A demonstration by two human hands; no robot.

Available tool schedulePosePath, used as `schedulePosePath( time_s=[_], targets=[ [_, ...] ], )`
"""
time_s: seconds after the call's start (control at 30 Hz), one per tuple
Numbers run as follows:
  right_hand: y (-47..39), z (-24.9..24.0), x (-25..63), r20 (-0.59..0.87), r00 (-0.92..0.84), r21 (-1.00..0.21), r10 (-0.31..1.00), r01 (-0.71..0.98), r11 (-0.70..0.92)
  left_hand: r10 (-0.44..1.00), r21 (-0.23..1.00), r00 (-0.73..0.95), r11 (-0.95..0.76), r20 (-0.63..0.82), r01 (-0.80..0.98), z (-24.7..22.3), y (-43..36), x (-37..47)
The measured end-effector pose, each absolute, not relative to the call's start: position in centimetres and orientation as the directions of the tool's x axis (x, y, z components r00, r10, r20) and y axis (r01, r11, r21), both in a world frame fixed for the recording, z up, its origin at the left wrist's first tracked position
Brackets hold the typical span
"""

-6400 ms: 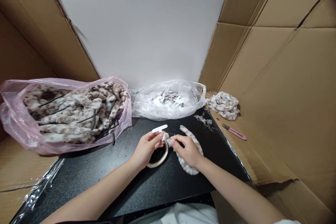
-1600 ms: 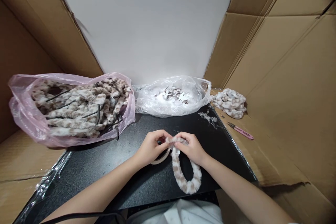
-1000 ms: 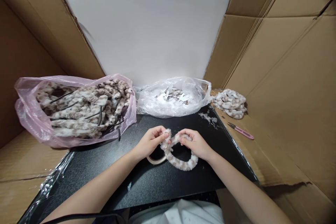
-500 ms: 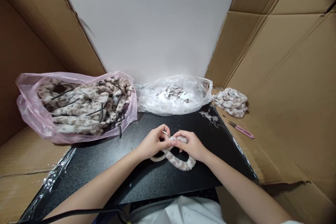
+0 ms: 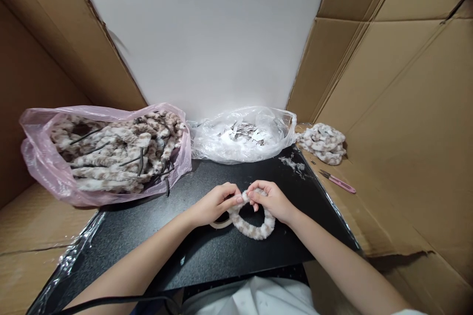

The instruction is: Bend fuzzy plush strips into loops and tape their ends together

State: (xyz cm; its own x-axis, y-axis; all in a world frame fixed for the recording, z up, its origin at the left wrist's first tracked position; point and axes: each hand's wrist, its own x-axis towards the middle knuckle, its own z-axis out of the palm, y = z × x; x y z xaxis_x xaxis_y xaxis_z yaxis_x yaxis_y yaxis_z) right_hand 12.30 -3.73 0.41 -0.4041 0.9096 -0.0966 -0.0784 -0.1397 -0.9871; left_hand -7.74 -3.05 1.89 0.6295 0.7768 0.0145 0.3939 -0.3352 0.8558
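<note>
Softly round, a fluffy white tan-blotched loop (image 5: 254,233), top in the narrow grip of left hand (image 5: 218,203) and right hand (image 5: 274,202).

Under the fingers (image 5: 233,201) lies a black, finely speckled tabletop (image 5: 129,231), a pale sheen of light spreading to their left. Straight beyond them stands a smooth, pale grey panel (image 5: 203,34). Brown cardboard flanks it: a left wall (image 5: 55,10), darkest farthest from the fingers, and a creased, brighter right wall (image 5: 406,83) with a dark slit high up. Shiny clear film (image 5: 76,236) trims the table's left edge. Flat cardboard (image 5: 369,226) lies right of the fingers, its near edge ragged.
</note>
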Motion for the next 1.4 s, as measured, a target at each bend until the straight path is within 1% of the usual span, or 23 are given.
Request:
schedulePosePath(
  time_s=[0.07,0.13,0.17,0.23,0.33,0.47,0.53,0.6,0.67,0.73,0.8,0.97,1.07,1.17,1.27,1.4],
  targets=[
    [-3.7,0.5,12.4,-0.093,-0.399,-0.986,0.912,-0.09,-0.14,0.759,0.854,0.648,-0.376,0.061,0.36,2.0,-2.9,-7.8],
    [-3.6,0.5,12.5,-0.075,-0.38,-0.989,0.922,-0.089,-0.117,0.762,0.889,0.642,-0.35,0.088,0.293,2.1,-2.9,-7.8],
    [-3.6,0.5,12.6,-0.053,-0.362,-0.993,0.931,-0.082,-0.089,0.769,0.918,0.634,-0.303,0.077,0.257,2.1,-2.9,-7.7],
    [-3.6,0.5,12.6,0.023,-0.321,-0.999,0.947,-0.052,0.006,0.777,0.969,0.629,-0.161,0.007,0.187,2.2,-2.9,-7.7],
    [-3.8,0.6,12.7,0.175,-0.282,-0.979,0.943,0.052,0.198,0.742,0.995,0.664,0.043,-0.09,0.087,2.0,-3.1,-7.5],
    [-3.8,0.7,12.8,0.315,-0.287,-0.913,0.905,0.17,0.372,0.755,0.986,0.65,0.16,-0.091,-0.048,1.4,-3.3,-7.0],
    [-3.8,0.8,12.8,0.378,-0.287,-0.872,0.88,0.211,0.443,0.771,0.977,0.629,0.195,-0.101,-0.081,1.3,-3.5,-6.6],
    [-4.0,1.0,12.7,0.452,-0.302,-0.813,0.839,0.247,0.527,0.794,0.978,0.597,0.195,-0.114,-0.072,1.3,-3.7,-6.3],
    [-4.2,1.1,12.4,0.512,-0.34,-0.75,0.789,0.271,0.603,0.822,0.988,0.556,0.153,-0.12,-0.013,1.4,-4.0,-6.1],
    [-4.5,1.2,12.2,0.535,-0.377,-0.699,0.756,0.306,0.646,0.842,0.992,0.525,0.11,-0.125,0.059,1.6,-4.2,-6.1],
    [-4.7,1.2,11.9,0.534,-0.397,-0.661,0.746,0.354,0.662,0.851,0.991,0.509,0.09,-0.127,0.097,1.6,-4.3,-6.1],
    [-4.9,1.2,11.6,0.513,-0.423,-0.602,0.747,0.442,0.664,0.853,0.994,0.513,0.051,-0.096,0.101,1.6,-4.6,-6.1],
    [-5.0,1.3,11.2,0.536,-0.414,-0.567,0.736,0.469,0.677,0.848,0.995,0.524,0.029,-0.077,0.099,1.5,-4.8,-5.8],
    [-5.1,1.3,10.9,0.595,-0.388,-0.559,0.704,0.429,0.709,0.821,0.998,0.567,0.042,-0.065,0.053,1.3,-4.8,-5.7],
    [-5.1,1.3,11.0,0.617,-0.373,-0.584,0.693,0.373,0.721,0.774,0.998,0.631,0.067,-0.055,0.005,1.2,-4.3,-6.0],
    [-5.0,1.4,11.6,0.618,-0.336,-0.624,0.71,0.34,0.704,0.749,0.998,0.659,0.048,-0.066,0.045,1.1,-3.7,-6.6]
  ],
)
